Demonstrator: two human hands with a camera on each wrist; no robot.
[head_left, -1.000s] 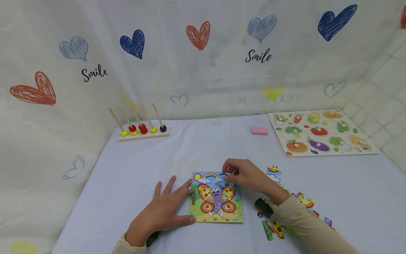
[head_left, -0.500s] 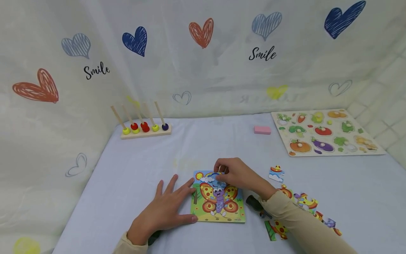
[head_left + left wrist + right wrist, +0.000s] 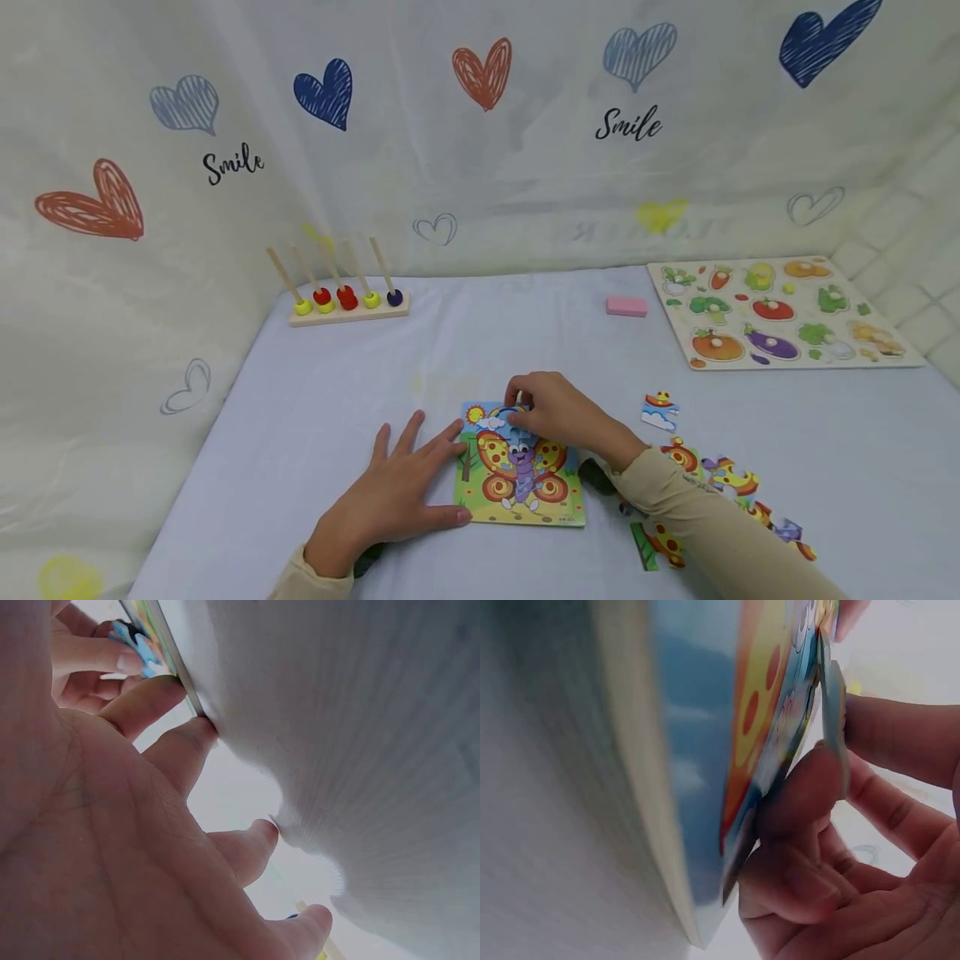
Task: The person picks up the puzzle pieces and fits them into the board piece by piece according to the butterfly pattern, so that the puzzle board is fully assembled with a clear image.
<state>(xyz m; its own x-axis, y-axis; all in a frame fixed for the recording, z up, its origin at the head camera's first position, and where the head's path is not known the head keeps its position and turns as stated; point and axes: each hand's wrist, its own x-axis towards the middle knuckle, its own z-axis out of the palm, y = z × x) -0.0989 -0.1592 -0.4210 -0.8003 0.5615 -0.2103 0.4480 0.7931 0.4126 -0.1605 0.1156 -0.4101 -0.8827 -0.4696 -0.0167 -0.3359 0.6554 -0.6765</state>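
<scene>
A square butterfly jigsaw puzzle [image 3: 517, 510] lies flat in front of me in the head view. My left hand [image 3: 401, 492] is spread at its left side, thumb and index fingertip touching the edge. Over the top of the puzzle, my right hand [image 3: 562, 408] pinches a small puzzle piece between thumb and fingers; the head view mostly hides it. The right wrist view shows that thin piece [image 3: 834, 720] tilted up from the picture surface. In the left wrist view the piece [image 3: 139, 646] looks light blue.
Several loose puzzle pieces [image 3: 731, 477] lie right of the puzzle, some partly under the right sleeve [image 3: 697, 517]. Farther back are a pink block [image 3: 626, 307], a vegetable peg board [image 3: 772, 337] and a wooden bead stacker [image 3: 348, 313]. A heart-print curtain [image 3: 390, 167] hangs behind.
My right hand has moved left along the puzzle's top edge with the piece, mostly in the first half second. The left hand stays at the left edge. The head view has shifted slightly.
</scene>
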